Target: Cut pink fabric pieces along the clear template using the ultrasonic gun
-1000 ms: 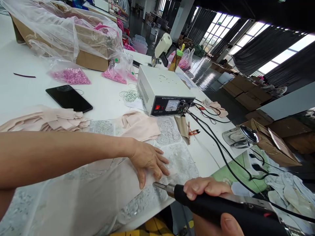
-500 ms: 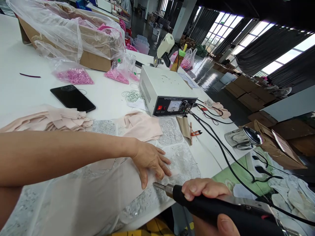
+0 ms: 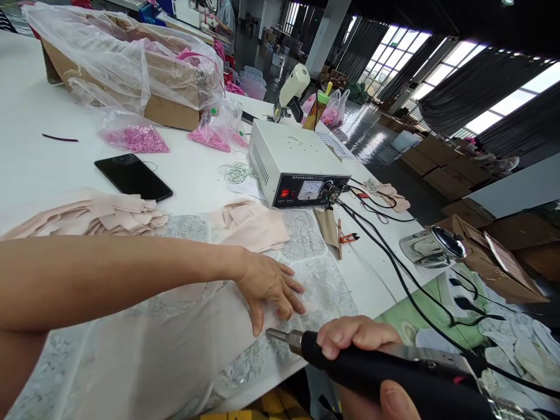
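Observation:
My left hand (image 3: 269, 289) lies with fingers spread, pressing a thin pale pink fabric piece (image 3: 175, 344) onto a grey-white patterned mat (image 3: 312, 280). In my right hand (image 3: 363, 344) is a black handheld ultrasonic welding tool (image 3: 394, 373) with a metal tip. That tip sits close to my left thumb, at the fabric's edge; whether it touches cannot be made out. Black cables lead toward a white ultrasonic machine box (image 3: 301, 160) with a dial on its front. Past my left hand rests a crumpled pink cloth (image 3: 254, 224).
A stack of pink fabric pieces (image 3: 100, 216) lies at left, near a black phone (image 3: 133, 177). Behind are bags of pink bits (image 3: 137, 137) and a plastic-covered cardboard box (image 3: 170, 111). At right stand a glass jar (image 3: 426, 248) and black cables (image 3: 394, 262). Orange-handled snips (image 3: 349, 238) lie beside the mat.
The tool in my right hand has moved slightly left along the fabric's edge, toward my left thumb. My left hand stays in place.

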Available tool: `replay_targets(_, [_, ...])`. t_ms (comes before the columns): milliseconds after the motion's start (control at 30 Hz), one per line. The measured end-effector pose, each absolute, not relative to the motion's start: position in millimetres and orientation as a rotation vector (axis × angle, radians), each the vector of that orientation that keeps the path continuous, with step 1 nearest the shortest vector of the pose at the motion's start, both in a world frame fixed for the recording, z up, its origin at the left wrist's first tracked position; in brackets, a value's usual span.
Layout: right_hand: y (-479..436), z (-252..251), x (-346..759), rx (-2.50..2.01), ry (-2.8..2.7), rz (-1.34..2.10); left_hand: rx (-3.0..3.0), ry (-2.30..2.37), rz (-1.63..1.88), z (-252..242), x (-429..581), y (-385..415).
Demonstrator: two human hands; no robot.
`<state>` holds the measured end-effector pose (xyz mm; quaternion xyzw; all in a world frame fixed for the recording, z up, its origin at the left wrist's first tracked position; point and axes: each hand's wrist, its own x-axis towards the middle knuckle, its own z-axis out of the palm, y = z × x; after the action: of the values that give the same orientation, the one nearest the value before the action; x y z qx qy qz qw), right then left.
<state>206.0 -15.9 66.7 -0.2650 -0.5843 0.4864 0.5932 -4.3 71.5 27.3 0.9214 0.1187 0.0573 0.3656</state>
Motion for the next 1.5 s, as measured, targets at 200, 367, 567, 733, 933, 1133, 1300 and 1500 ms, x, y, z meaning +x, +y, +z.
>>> replay_targets(200, [-16, 60, 210, -0.585, -1.398, 1.189, 2.431, 0.29, 0.184, 25, -5, 70])
replay_targets(367, [-14, 64, 209, -0.564, -1.38, 1.183, 2.501, 0.322, 0.251, 25, -5, 68])
replay_targets(567, [-6, 63, 234, -0.58, -1.232, 1.078, 2.624, 0.549, 0.364, 53, -19, 50])
replay_targets(733, [13, 51, 239, -0.525, -1.13, 1.047, 2.666, 1.142, 0.604, 55, -32, -15])
replay_targets(933, [11, 48, 245, -0.528, -1.102, 1.064, 2.773, 1.462, 0.558, 18, -34, -62])
replay_targets(1133, [-4, 49, 271, -0.569, -1.073, 1.055, 2.878, 1.143, 0.479, 22, -31, -42])
replay_targets(1300, [19, 40, 259, -0.577, -0.946, 1.047, 2.867, 1.203, 0.572, 18, -30, -40])
replay_targets(1500, [43, 30, 235, -0.56, -0.783, 1.125, 2.807, 1.306, 0.466, 16, -35, -46])
